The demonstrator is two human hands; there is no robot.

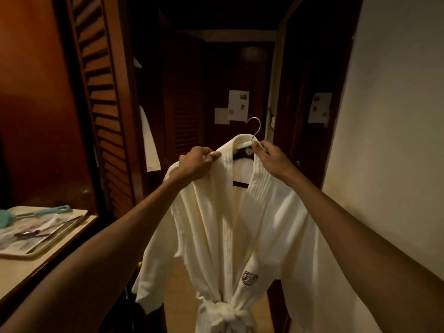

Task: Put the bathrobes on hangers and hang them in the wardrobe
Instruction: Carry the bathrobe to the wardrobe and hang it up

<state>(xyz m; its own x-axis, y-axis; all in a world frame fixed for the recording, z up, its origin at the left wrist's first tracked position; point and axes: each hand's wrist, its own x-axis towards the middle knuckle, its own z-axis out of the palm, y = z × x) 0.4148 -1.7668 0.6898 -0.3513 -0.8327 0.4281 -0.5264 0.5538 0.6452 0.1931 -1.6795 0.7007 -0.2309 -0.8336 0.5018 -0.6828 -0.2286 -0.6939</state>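
Observation:
A white bathrobe [223, 236] hangs in front of me on a dark hanger [241, 156] with a metal hook [255, 127] sticking up. Its belt is tied at the bottom and a logo sits on its right chest. My left hand [197, 163] pinches the robe's collar on the left shoulder. My right hand [270, 157] grips the collar on the right, just below the hook. Part of a second white robe [149, 140] hangs inside the open wardrobe [153, 80] at the left.
A louvred wooden door [103, 104] stands open at the left. A counter at lower left carries a tray [45, 246] with papers and a teal-handled tool. A pale wall [389, 140] runs along the right. A dark door with paper notices [236, 105] lies ahead.

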